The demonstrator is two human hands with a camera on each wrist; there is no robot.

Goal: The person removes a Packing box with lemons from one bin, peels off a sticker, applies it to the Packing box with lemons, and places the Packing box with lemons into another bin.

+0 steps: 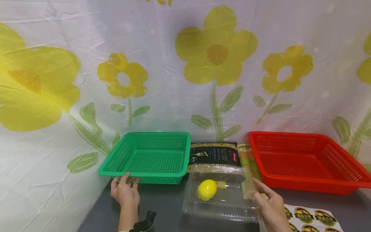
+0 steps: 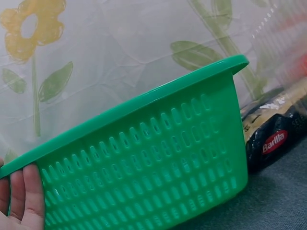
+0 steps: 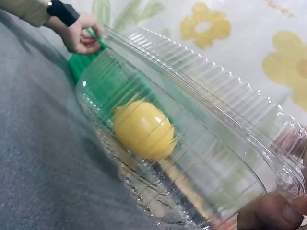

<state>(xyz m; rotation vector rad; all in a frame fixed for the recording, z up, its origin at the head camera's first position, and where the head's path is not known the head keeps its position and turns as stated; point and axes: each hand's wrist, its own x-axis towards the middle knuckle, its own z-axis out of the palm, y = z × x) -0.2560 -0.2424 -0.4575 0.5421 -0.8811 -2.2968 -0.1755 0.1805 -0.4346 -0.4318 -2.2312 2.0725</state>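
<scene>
A green plastic basket [image 1: 150,175] with slotted walls stands at the left. My left hand [image 1: 126,191] grips its front rim near the left corner; in the left wrist view the fingers [image 2: 32,191] lie against the outer wall under the rim. With my right hand [image 1: 269,203] I hold a clear plastic clamshell box [image 1: 232,201] by its right end, tilted over the table. Inside the box lies one yellow lemon [image 1: 207,190], toward the left end. The right wrist view shows the lemon [image 3: 144,129] through the ribbed clear wall, with the right thumb [image 3: 268,211] at the near end.
A red basket [image 1: 307,183] stands at the back right. Between the baskets lie a black Barilla pasta bag [image 1: 214,154] and a green-orange package [image 1: 246,156]. A sheet of round stickers [image 1: 311,216] lies front right on the dark table [image 1: 165,209]. A flower-printed cloth [image 1: 165,96] hangs behind.
</scene>
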